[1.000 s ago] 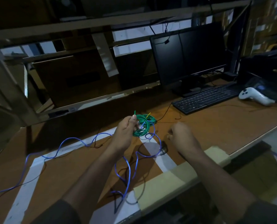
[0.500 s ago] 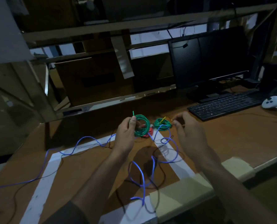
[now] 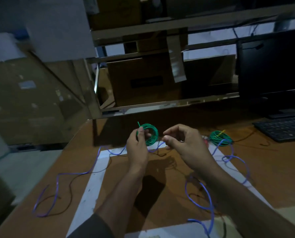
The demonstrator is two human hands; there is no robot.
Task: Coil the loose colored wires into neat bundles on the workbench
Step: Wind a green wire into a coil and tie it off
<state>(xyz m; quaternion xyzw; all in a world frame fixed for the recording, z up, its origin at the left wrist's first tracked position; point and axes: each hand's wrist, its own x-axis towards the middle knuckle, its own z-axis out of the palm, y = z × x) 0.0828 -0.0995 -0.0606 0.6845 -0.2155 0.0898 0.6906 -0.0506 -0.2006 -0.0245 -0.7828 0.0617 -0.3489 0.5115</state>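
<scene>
Green coil (image 3: 147, 135) pinched upright in left hand (image 3: 137, 148); right hand (image 3: 183, 143) just beside, rightward, fingers curled, seemingly empty.

A dim workshop or stockroom is showing here. A brown wooden worktop (image 3: 272, 170) marked with white tape lines (image 3: 90, 188) is carrying loose blue wire (image 3: 71, 176) and a coiled green wire bundle (image 3: 219, 137). A black keyboard (image 3: 284, 128) and a dark monitor (image 3: 272, 66) are sitting at the right. Behind the worktop, metal shelving (image 3: 177, 23) is holding cardboard boxes (image 3: 143, 81), and more taped cartons (image 3: 31, 100) are standing stacked at the left.
</scene>
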